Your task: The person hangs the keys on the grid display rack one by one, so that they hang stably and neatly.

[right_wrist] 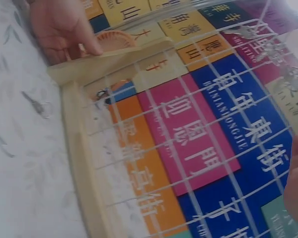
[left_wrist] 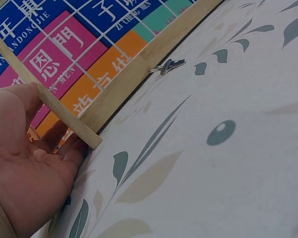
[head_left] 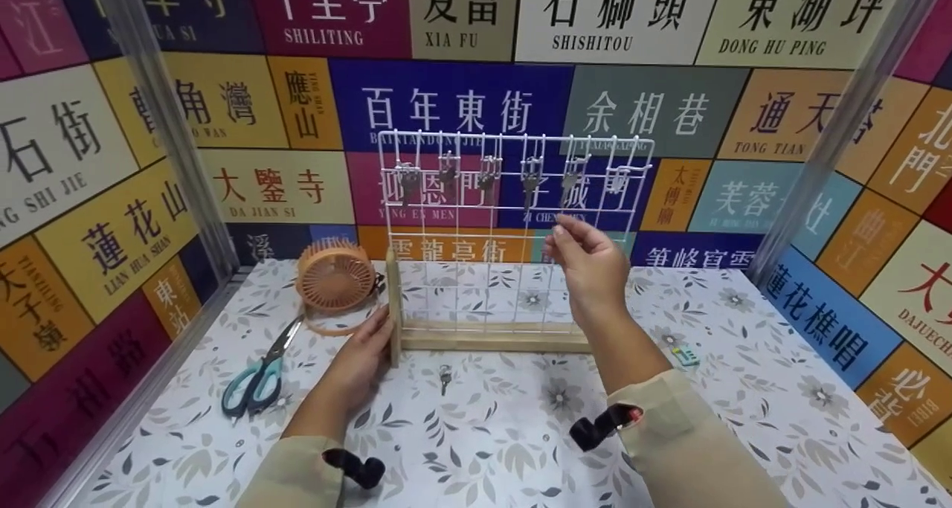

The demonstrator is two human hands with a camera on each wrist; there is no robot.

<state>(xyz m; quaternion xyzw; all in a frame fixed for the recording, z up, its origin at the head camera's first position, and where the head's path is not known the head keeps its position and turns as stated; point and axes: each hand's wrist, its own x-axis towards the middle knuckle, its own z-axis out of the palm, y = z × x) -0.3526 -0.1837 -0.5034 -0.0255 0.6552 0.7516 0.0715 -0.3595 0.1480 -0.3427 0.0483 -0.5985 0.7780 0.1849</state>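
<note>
A white wire grid rack (head_left: 513, 209) on a wooden base (head_left: 483, 341) stands on the table, with several keys hanging from hooks along its top. My right hand (head_left: 595, 270) is raised before its right half, thumb and forefinger meeting at the lower end of a hanging key (head_left: 571, 179). That contact lies outside the right wrist view, where only part of the hand shows. Low at the rack's left end, my left hand (left_wrist: 35, 153) holds the wooden side post (left_wrist: 59, 110); some fingers are hidden behind it. One loose key (head_left: 445, 379) on a ring lies in front of the base.
Left of the rack are an orange fan (head_left: 336, 281) and teal-handled scissors (head_left: 256, 381). A small green item (head_left: 684, 355) lies to the right. Printed sign panels (head_left: 454, 95) and clear uprights (head_left: 175, 114) border the flower-patterned table (head_left: 491, 448).
</note>
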